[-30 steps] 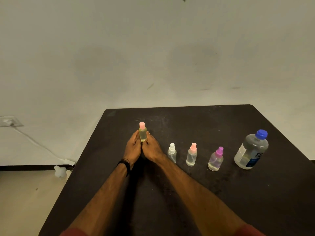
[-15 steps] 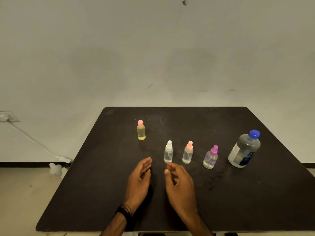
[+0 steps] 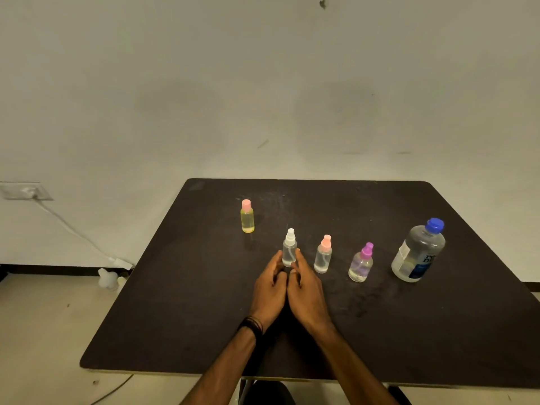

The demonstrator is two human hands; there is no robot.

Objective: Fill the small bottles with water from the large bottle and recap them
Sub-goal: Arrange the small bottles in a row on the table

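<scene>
Four small capped bottles stand on the black table (image 3: 190, 317). A yellow bottle with a pink cap (image 3: 247, 217) stands alone at the back left. In a row further forward are a clear spray bottle with a white cap (image 3: 290, 247), one with a peach cap (image 3: 323, 255) and one with a purple cap (image 3: 361, 264). The large water bottle with a blue cap (image 3: 418, 252) stands upright at the right. My left hand (image 3: 270, 287) and my right hand (image 3: 306, 287) meet at the white-capped bottle, fingertips pressed on either side of its lower body.
A white wall rises behind the table. At the left, a wall socket (image 3: 24, 190) feeds a white cable down to the floor, where a small white object (image 3: 107, 277) lies beside the table's corner. A dark seat (image 3: 267, 394) shows under the near edge.
My hands let go of the yellow bottle at the back left, drew back toward me, then moved forward and closed around the white-capped spray bottle.
</scene>
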